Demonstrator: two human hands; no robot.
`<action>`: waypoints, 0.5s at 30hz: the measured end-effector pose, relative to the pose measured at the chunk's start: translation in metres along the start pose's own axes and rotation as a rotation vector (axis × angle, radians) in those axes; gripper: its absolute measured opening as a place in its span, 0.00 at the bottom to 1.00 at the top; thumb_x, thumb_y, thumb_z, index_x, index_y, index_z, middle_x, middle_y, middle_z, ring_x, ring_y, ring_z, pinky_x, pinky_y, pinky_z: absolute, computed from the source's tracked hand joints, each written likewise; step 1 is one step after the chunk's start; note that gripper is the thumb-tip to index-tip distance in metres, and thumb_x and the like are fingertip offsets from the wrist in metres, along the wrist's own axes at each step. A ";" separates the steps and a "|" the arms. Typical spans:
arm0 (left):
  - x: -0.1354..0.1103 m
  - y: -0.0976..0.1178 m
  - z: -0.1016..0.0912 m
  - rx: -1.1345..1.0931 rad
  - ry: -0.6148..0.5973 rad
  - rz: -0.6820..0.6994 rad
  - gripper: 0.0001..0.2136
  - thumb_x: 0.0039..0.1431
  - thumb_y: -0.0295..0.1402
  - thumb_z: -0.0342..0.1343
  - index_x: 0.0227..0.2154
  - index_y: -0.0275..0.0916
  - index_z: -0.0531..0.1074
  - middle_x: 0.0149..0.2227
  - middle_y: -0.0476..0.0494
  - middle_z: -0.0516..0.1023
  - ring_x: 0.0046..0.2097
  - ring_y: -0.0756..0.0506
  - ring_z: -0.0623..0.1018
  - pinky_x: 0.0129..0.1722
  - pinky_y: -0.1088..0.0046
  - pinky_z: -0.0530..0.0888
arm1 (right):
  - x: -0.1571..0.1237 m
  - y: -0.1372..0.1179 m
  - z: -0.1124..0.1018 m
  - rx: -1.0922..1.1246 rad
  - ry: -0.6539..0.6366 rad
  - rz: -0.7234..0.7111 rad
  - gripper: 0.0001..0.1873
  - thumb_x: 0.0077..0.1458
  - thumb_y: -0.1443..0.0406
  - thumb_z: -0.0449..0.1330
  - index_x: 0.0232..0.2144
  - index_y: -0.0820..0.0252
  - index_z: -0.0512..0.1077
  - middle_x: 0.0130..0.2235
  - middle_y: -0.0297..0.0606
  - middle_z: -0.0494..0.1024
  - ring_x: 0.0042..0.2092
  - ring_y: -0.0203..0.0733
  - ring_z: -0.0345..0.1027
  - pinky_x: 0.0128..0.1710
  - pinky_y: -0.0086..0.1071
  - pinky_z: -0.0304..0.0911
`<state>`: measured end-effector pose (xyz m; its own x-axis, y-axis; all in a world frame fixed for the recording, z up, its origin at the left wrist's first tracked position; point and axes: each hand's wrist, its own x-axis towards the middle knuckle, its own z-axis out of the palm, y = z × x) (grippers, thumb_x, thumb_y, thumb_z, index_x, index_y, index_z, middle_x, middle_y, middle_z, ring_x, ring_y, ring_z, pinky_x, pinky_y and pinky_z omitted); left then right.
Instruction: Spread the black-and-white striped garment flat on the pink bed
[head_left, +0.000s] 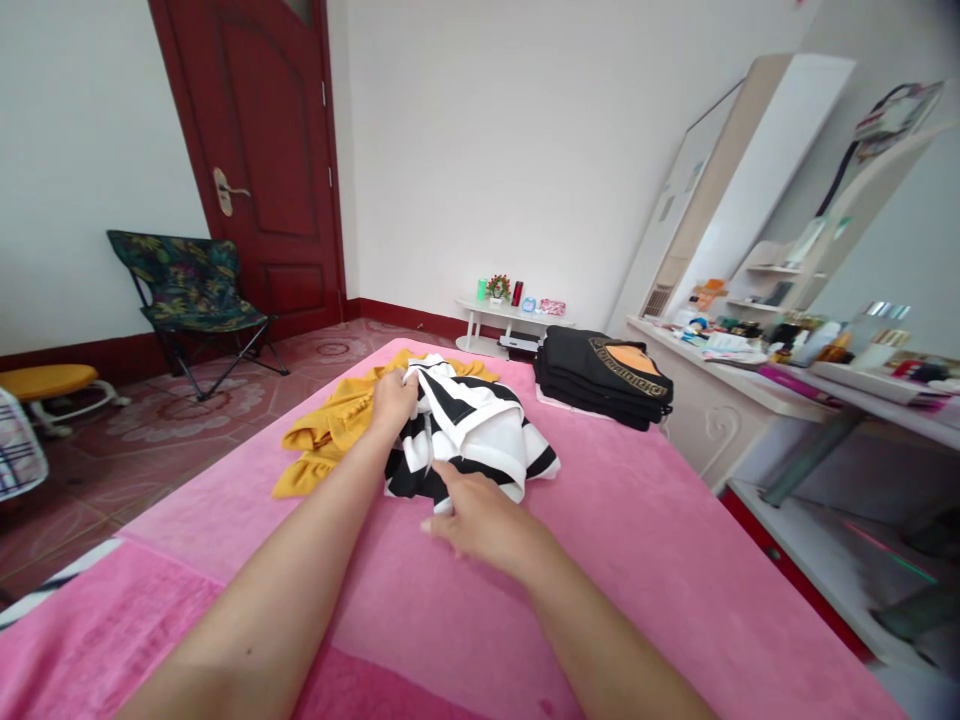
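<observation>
Currently, the left hand point(395, 402) is clamped on the black-and-white striped garment point(487, 440), pinching its far left edge between thumb and fingers. The right hand point(480, 515) is at the garment's near side, thumb and forefinger spread apart, the forefinger against the cloth. The garment lies crumpled in the middle of the pink bedcover point(630, 560), partly over a rumpled yellow garment point(322, 440) that shows on its left and far sides. Farther to the right, near the edge of the bed, sits a stack of folded black clothes point(577, 375), the top one with a gold patterned band. Beyond the bed, a low white table point(480, 306) carries small items; at far left, a folding chair point(195, 290) stands before a dark red door point(274, 150).
</observation>
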<state>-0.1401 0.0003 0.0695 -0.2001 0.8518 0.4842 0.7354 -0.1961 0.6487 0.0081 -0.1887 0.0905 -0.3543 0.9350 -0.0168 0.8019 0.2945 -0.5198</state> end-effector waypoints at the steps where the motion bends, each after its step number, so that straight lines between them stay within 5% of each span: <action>1: 0.000 0.001 0.001 -0.017 0.002 0.002 0.14 0.59 0.39 0.46 0.26 0.37 0.72 0.28 0.38 0.77 0.35 0.40 0.76 0.34 0.69 0.67 | 0.003 0.001 -0.001 -0.018 0.053 -0.006 0.30 0.51 0.58 0.60 0.56 0.60 0.65 0.39 0.42 0.78 0.32 0.40 0.73 0.35 0.31 0.63; 6: 0.001 0.007 -0.003 -0.105 0.018 0.008 0.15 0.59 0.40 0.45 0.25 0.37 0.70 0.27 0.41 0.75 0.32 0.42 0.75 0.31 0.71 0.66 | 0.016 0.021 -0.027 0.022 0.322 0.022 0.12 0.52 0.59 0.58 0.34 0.59 0.78 0.32 0.38 0.80 0.36 0.41 0.72 0.35 0.28 0.60; 10: 0.001 0.017 -0.011 -0.262 0.047 -0.016 0.16 0.60 0.41 0.43 0.27 0.37 0.70 0.28 0.43 0.75 0.32 0.44 0.74 0.30 0.71 0.67 | 0.011 0.062 -0.074 0.046 0.702 0.130 0.13 0.54 0.62 0.53 0.30 0.57 0.79 0.31 0.35 0.80 0.36 0.41 0.73 0.34 0.29 0.61; 15: -0.003 0.047 -0.025 -0.776 0.025 -0.027 0.13 0.57 0.42 0.49 0.29 0.37 0.70 0.28 0.46 0.76 0.33 0.45 0.75 0.31 0.73 0.70 | -0.010 0.093 -0.114 0.162 1.135 0.110 0.14 0.52 0.59 0.55 0.31 0.59 0.79 0.34 0.36 0.80 0.37 0.43 0.72 0.37 0.31 0.63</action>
<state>-0.1208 -0.0241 0.1131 -0.2329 0.8514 0.4699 0.0683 -0.4677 0.8812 0.1407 -0.1486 0.1395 0.4167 0.6172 0.6674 0.7013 0.2488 -0.6680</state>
